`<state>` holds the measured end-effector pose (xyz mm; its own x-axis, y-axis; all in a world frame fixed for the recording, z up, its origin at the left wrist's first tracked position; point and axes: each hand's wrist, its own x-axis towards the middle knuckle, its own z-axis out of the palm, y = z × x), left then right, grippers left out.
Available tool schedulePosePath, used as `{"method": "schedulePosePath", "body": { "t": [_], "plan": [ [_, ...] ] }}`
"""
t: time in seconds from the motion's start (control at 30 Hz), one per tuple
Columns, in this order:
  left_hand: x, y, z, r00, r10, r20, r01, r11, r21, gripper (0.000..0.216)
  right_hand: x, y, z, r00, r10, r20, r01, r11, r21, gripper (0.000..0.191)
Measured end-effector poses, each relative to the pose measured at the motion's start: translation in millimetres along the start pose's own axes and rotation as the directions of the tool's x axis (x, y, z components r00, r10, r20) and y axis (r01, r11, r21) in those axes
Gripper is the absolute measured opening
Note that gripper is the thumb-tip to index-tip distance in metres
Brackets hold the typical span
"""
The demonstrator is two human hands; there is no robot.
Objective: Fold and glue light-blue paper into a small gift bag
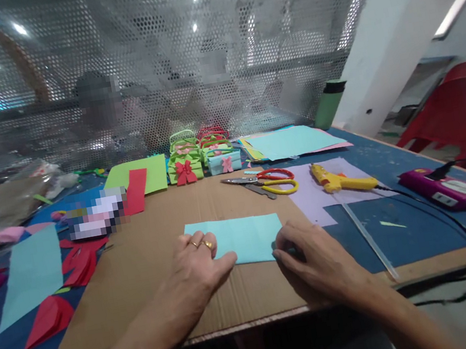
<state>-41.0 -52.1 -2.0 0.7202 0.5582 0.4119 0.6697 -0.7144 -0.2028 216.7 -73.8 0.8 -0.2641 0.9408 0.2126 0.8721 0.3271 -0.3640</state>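
Observation:
A light blue paper sheet (244,236) lies on a brown cardboard mat (151,273) in front of me. My left hand (198,268) rests flat on the sheet's near left part, fingers stretched out, rings on two fingers. My right hand (315,259) presses its fingertips together on the sheet's near right corner, pinching the edge.
Scissors (268,182) and a yellow glue gun (337,180) on lilac paper lie beyond the sheet. Small paper baskets (194,157) stand at the back, with green, red and blue paper scraps at left. A pink device (447,188) with cables sits at right. People sit behind a mesh screen.

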Motion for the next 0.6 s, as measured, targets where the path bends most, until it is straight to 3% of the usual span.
{"method": "schedulePosePath", "body": {
  "t": [0.27,0.43,0.6],
  "plan": [
    [2,8,0,0.98,0.199,0.018,-0.2,0.973,0.117,0.019,-2,2,2,0.999,-0.041,-0.017,0.041,0.999,0.017,0.01],
    [-1,16,2,0.978,0.203,0.043,-0.207,0.971,0.116,0.022,-6,4,3,0.995,-0.087,-0.043,0.087,0.996,0.011,0.014],
    [-1,27,0,0.987,0.151,0.053,-0.157,0.979,0.127,0.047,-6,4,4,0.995,-0.084,-0.05,0.085,0.996,0.019,0.014]
  ]
}}
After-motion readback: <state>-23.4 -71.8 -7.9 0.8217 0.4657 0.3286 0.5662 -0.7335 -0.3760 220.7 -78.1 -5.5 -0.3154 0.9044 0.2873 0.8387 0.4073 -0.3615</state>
